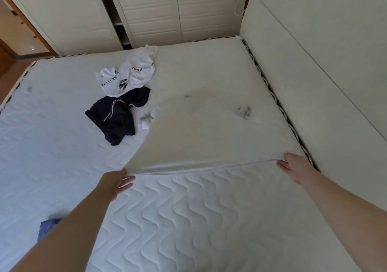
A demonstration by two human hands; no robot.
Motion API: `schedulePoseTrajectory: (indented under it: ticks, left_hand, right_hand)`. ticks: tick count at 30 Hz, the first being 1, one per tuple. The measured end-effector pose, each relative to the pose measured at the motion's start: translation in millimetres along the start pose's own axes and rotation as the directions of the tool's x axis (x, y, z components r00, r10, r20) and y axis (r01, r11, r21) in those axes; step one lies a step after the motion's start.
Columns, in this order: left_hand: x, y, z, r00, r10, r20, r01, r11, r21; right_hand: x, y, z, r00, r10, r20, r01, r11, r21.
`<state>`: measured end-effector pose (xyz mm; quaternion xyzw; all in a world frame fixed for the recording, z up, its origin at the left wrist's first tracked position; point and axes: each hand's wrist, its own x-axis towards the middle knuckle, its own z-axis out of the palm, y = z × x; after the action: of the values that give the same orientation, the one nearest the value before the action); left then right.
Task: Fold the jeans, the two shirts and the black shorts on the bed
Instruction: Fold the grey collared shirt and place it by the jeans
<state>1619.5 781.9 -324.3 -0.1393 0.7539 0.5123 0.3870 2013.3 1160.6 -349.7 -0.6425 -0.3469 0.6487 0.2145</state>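
A plain cream shirt (201, 133) lies spread flat across the middle right of the bed (188, 219). My left hand (116, 182) touches its near left hem corner with straight fingers. My right hand (293, 167) touches the near right hem corner, fingers also straight. A crumpled white shirt with black lettering (127, 72) lies farther back. The black shorts (117, 114) with a white drawstring lie bunched just in front of it. A blue piece of the jeans (47, 227) shows at the lower left, partly hidden by my left forearm.
The quilted white mattress has a padded cream headboard (314, 66) along its right side. White wardrobe doors (150, 10) stand behind the far edge. A doorway and wooden floor (12, 47) lie at the far left.
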Motion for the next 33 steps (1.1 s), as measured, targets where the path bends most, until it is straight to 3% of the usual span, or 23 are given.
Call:
schedulePoseTrajectory:
  ticks: [6, 10, 22, 29, 33]
  left_hand:
    - [15.8, -140.6, -28.3, 0.989, -0.100, -0.111, 0.110, 0.990, 0.085]
    - [23.1, -209.9, -39.7, 0.974, -0.145, -0.173, 0.169, 0.977, 0.133]
    - [37.4, -366.7, -91.4, 0.973, -0.082, -0.218, 0.175, 0.874, 0.453]
    - [35.0, -419.0, -113.7, 0.978, -0.091, -0.185, 0.177, 0.832, 0.526]
    - [28.1, -442.9, -119.6, 0.980, -0.171, -0.103, 0.199, 0.798, 0.569]
  right_hand:
    - [2.3, 121.6, -36.1, 0.978, 0.195, -0.069, -0.204, 0.963, -0.175]
    - [2.1, 187.8, -61.2, 0.966, 0.218, -0.141, -0.251, 0.924, -0.288]
    - [-2.4, 363.1, -121.7, 0.944, 0.058, -0.325, -0.237, 0.805, -0.544]
    - [-30.3, 404.2, -142.8, 0.943, 0.015, -0.332, -0.246, 0.703, -0.667]
    - [-40.9, 409.0, -156.7, 0.946, 0.001, -0.324, -0.251, 0.634, -0.732]
